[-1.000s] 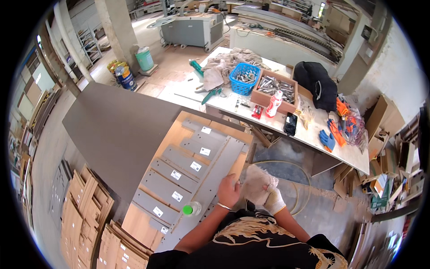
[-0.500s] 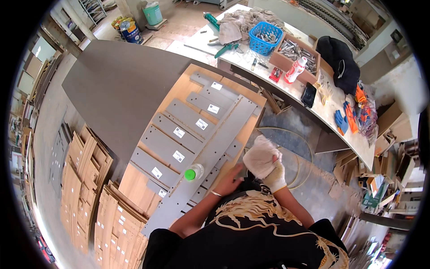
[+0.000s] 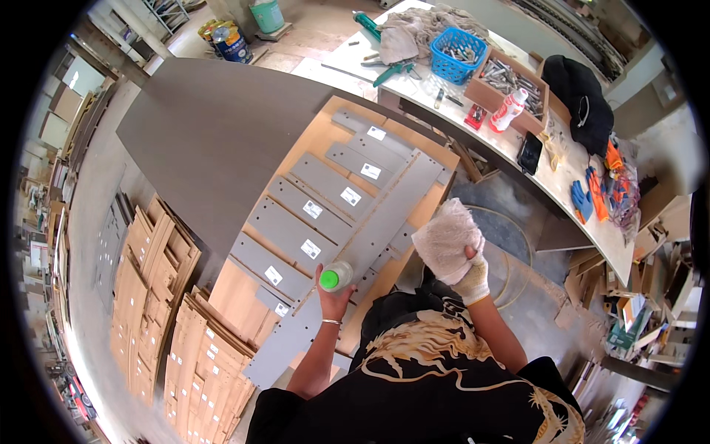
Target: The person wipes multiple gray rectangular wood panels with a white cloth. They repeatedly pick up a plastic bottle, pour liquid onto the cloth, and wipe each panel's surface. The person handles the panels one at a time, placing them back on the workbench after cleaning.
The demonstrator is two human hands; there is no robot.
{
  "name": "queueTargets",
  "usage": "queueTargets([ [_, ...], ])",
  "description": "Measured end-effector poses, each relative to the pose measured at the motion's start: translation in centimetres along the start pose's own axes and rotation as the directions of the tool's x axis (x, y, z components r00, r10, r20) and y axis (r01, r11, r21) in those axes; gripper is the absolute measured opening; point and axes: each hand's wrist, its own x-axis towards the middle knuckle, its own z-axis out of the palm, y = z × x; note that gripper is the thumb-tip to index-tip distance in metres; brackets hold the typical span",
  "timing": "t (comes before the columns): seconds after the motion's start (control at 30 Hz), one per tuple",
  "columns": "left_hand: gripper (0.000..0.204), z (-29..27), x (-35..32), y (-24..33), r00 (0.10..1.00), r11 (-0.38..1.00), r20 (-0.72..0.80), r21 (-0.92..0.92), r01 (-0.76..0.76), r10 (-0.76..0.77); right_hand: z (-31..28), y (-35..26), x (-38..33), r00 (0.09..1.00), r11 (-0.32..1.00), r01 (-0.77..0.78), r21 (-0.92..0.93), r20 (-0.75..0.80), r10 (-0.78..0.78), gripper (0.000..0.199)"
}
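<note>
My left hand [image 3: 336,302] is bare and wraps round a clear bottle [image 3: 343,271] with a bright green cap. The bottle stands on, or just over, a long grey panel [image 3: 384,214]; I cannot tell which. My right hand [image 3: 473,280] wears a pale work glove with bare fingertips and grips a folded, pinkish-beige cloth [image 3: 448,238] to the right of the panels. Beneath the long panel lie several shorter grey boards [image 3: 292,228] with white labels and drilled holes, on a wood-coloured board [image 3: 244,300].
A dark brown sheet [image 3: 214,133] spreads to the far left. Stacked wood boards [image 3: 203,370] stand at the lower left. On the white workbench [image 3: 510,152] are a blue basket [image 3: 455,66], a box of metal fittings [image 3: 510,89], a bottle, a phone and gloves. A hose [image 3: 526,244] coils on the floor.
My left hand has moved from near my waist to the bottle and closed round it. My right hand has lifted the cloth slightly and moved right. The whole view has shifted a little.
</note>
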Motion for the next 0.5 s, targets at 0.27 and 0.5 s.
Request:
queueTargets([
  [0.27, 0.074, 0.7, 4.5, 3.7, 0.999, 0.999, 0.021, 0.025, 0.046, -0.046, 2.2, 1.6, 3.4, 0.978, 0.983, -0.184, 0.003, 0.104, 0.183, 0.07],
  [0.5, 0.055, 4.7, 8.8, 11.7, 0.951, 0.769, 0.174, 0.559, -0.31, 0.257, -0.7, 1.6, 9.3, 0.921, 0.935, -0.351, 0.041, 0.196, 0.337, 0.062],
])
